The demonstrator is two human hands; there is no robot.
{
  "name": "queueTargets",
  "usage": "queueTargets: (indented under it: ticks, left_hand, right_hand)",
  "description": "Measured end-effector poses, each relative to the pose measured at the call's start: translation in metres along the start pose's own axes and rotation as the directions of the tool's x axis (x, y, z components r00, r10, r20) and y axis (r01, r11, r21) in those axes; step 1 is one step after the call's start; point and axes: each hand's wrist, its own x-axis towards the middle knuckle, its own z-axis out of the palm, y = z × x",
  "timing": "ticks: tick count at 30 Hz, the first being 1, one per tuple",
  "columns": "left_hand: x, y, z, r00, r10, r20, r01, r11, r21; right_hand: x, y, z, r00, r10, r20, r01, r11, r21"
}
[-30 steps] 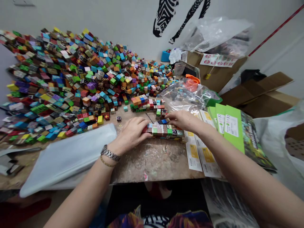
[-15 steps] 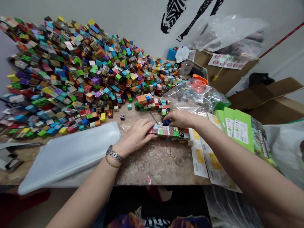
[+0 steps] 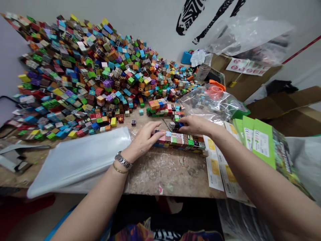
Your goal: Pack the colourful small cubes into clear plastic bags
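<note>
Shifted slightly: left hand (image 3: pixel 144 140) lies flat, fingers open, against the multicoloured cube row (image 3: pixel 184 140) (printed faces); right hand (image 3: pixel 195 124) pinches a blue cube (image 3: pixel 181 124).

Cluttered packing corner, evenly lit.
Pale grey wall (image 3: pixel 155 23) bearing black zebra decal (image 3: pixel 190 15) and red diagonal stripe (image 3: pixel 303 49); worn, mottled brown tabletop (image 3: pixel 170 170); cardboard boxes (image 3: pixel 288 103) stacked at right.

I work in a small packing workshop: beyond my hands a huge heap of printed toy cubes (image 3: pixel 82 73) covers the worn worktable (image 3: pixel 165 170), green retail boxes (image 3: pixel 260 144) stack to my right, with cardboard cartons (image 3: pixel 288 103) and plastic bags (image 3: pixel 208 102) behind them.
</note>
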Motion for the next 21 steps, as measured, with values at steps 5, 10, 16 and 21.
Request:
queueTargets:
  ticks: [5, 10, 16, 21]
  left_hand:
    - [0.003, -0.004, -0.004, 0.977, -0.199, -0.075, 0.177, 0.955, -0.239]
    - [0.003, -0.004, -0.002, 0.936, -0.344, -0.077, 0.268, 0.836, -0.479]
    - [0.002, 0.000, 0.000, 0.925, -0.378, -0.027, 0.294, 0.762, -0.577]
    - [0.002, -0.001, 0.001, 0.938, -0.346, -0.024, 0.276, 0.788, -0.551]
  right_hand:
    - [-0.002, 0.004, -0.021, 0.998, -0.050, -0.041, 0.055, 0.989, 0.136]
    - [-0.010, -0.016, -0.040, 0.993, -0.095, 0.075, 0.073, 0.964, 0.255]
    - [-0.012, -0.051, -0.037, 0.968, -0.165, 0.191, 0.096, 0.940, 0.327]
    - [-0.007, -0.055, -0.030, 0.984, -0.121, 0.128, 0.083, 0.960, 0.267]
